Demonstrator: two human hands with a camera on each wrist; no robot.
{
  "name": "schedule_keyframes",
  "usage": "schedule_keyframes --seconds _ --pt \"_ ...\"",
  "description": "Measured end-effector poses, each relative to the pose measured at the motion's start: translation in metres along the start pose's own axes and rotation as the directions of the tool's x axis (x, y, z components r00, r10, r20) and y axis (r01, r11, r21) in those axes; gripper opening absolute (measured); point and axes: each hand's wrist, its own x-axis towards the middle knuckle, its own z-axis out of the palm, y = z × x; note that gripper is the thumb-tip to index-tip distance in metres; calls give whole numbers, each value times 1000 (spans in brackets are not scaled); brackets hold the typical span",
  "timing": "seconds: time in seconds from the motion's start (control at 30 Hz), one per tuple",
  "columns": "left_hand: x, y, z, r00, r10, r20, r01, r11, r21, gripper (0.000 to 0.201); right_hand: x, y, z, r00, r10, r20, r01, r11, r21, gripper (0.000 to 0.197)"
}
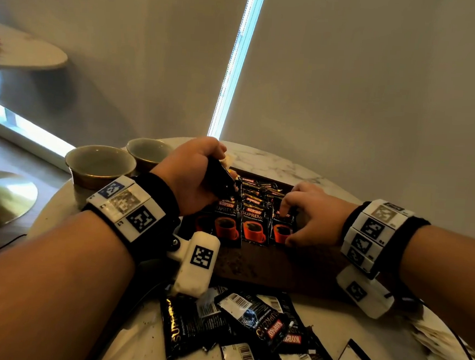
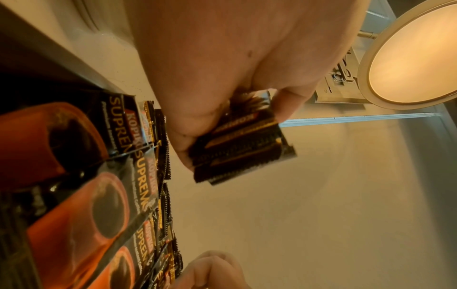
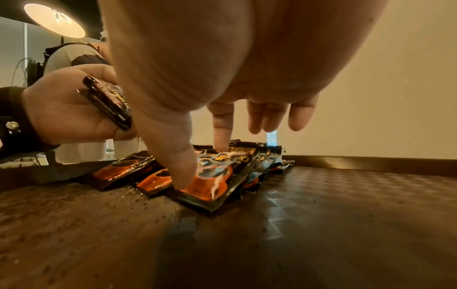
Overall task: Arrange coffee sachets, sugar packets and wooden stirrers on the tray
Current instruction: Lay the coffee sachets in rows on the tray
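We have a good share of the coffee sachets laid out already – overlapping rows with the red cup facing up fill the far left part of the dark tray (image 1: pixel 266 270), the nearest row (image 1: pixel 252 226) three across. Our left hand (image 1: pixel 194 173) hovers over that corner, fingers curled round a small stack of sachets (image 2: pixel 241 144) waiting their turn. Our right hand (image 1: pixel 313 214) is spread and relaxed, thumb and forefinger tips pressing down on the rightmost sachet (image 3: pixel 212 179) of the near row, the other fingers lifted clear; we judge it is being squared up against its neighbours.

Plenty remains. A loose heap of sachets (image 1: pixel 247 328) lies on the marble worktop (image 1: pixel 138 339) just this side of the tray, many face down, and most of the tray's near and right floor is bare wood. We cannot make out sugar packets or wooden stirrers on the tray – so by our reckoning those steps are not yet begun
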Motion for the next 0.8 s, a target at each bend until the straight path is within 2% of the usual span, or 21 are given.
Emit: schedule_keyframes --seconds 0.17,0.27,0.43,0.53,0.67,0.8 --pt "-2 0 5 1000 30 8 -30 999 23 39 -5 -1 -3 999 -11 -41 12 1000 24 48" --pt "-2 0 5 999 -1 40 0 1000 25 44 -7 -5 -6 988 -55 -141 64 996 55 44" --pt "-7 1 3 995 -93 42 87 990 112 35 -11 -21 -9 950 -140 -280 180 976 124 49" --pt "-12 2 6 996 -82 45 75 988 136 22 -14 -29 -10 921 -167 -353 245 951 190 56" --pt "-12 3 5 994 -58 91 46 990 132 25 -14 -36 -6 864 -197 -464 318 927 198 63" --pt "-10 3 5 997 -36 62 26 989 148 26 -13 -35 1 826 -185 -532 353 906 233 72"
